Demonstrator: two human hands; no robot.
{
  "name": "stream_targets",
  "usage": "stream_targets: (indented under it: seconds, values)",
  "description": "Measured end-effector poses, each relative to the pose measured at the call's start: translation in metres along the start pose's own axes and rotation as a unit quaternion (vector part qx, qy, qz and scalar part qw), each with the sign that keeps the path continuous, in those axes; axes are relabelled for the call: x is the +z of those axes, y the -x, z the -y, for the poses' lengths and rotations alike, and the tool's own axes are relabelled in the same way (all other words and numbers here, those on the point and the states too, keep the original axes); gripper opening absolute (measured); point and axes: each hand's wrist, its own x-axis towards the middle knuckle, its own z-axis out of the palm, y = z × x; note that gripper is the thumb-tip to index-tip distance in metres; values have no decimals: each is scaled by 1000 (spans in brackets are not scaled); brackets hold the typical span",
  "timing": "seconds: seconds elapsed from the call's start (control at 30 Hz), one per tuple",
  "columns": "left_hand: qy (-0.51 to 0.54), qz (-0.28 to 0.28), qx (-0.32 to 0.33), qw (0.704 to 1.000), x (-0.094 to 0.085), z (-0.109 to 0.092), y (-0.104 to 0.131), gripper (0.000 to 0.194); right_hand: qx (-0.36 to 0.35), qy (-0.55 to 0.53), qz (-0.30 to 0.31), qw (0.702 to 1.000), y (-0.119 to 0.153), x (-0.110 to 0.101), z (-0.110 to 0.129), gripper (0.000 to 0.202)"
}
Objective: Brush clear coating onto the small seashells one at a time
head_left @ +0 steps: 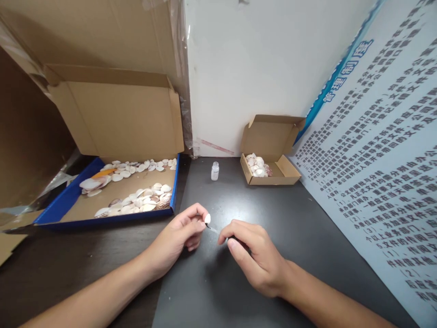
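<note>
My left hand pinches a small white seashell between thumb and forefinger, over the dark table. Closed around a thin brush, my right hand comes in from the other side. The brush has a pale stem and a dark tip, which is at the lower edge of the shell; whether they touch I cannot tell. Its handle is mostly hidden in my fingers. Beyond both hands stands a small uncapped bottle, upright, with whitish contents and a label.
At the left, a blue-edged cardboard box with a raised lid holds many shells and an orange piece. A smaller open cardboard box at the back right holds more shells. A printed board borders the table's right side.
</note>
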Motion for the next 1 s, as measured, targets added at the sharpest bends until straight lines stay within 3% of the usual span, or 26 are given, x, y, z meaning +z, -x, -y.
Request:
stream_targets:
  seconds: [0.27,0.8,1.0]
  values:
    - [1,10,5,1000,-2,2,-1,14,34,37,-69,996,-2,0,-1,19]
    - [-24,-10,45,999,-3,4,-3,19,3,-28,-11,1000,1,-2,1,21]
    - [-26,-3,40,999,-3,3,-1,16,0,-14,-53,998,1,-2,0,20]
